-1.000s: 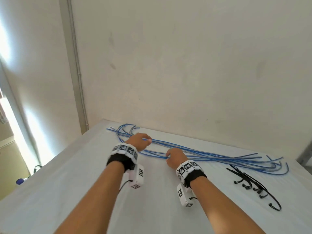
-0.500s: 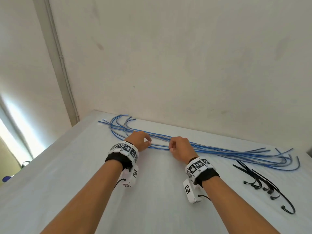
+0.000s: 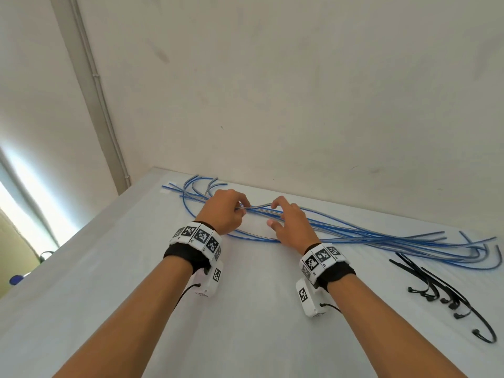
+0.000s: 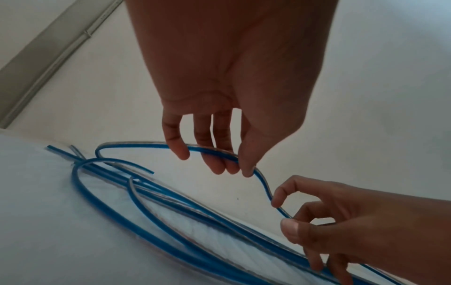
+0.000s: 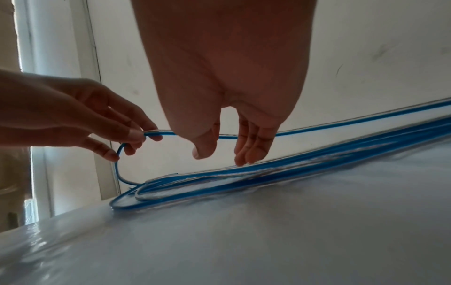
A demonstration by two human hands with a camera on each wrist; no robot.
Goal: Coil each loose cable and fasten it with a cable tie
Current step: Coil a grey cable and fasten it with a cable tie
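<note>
Several loose blue cables (image 3: 381, 238) lie in a long bundle along the far side of the white table (image 3: 245, 323). My left hand (image 3: 241, 207) pinches one blue cable (image 4: 146, 143) between thumb and fingers and holds it raised above the bundle. My right hand (image 3: 272, 214) is just to its right, fingers spread and relaxed. The raised cable (image 5: 317, 130) runs between its thumb and index finger without a firm grip. Black cable ties (image 3: 441, 290) lie in a loose pile at the right, away from both hands.
A wall stands right behind the cables, with a grey conduit (image 3: 103, 105) in the left corner. The table's left edge (image 3: 68, 246) drops off towards a bright window. Bare tabletop lies between my forearms and the front.
My left hand has lifted one cable off the bundle. My right hand, earlier curled on the cables, has loosened its fingers. Both hands have drawn closer together.
</note>
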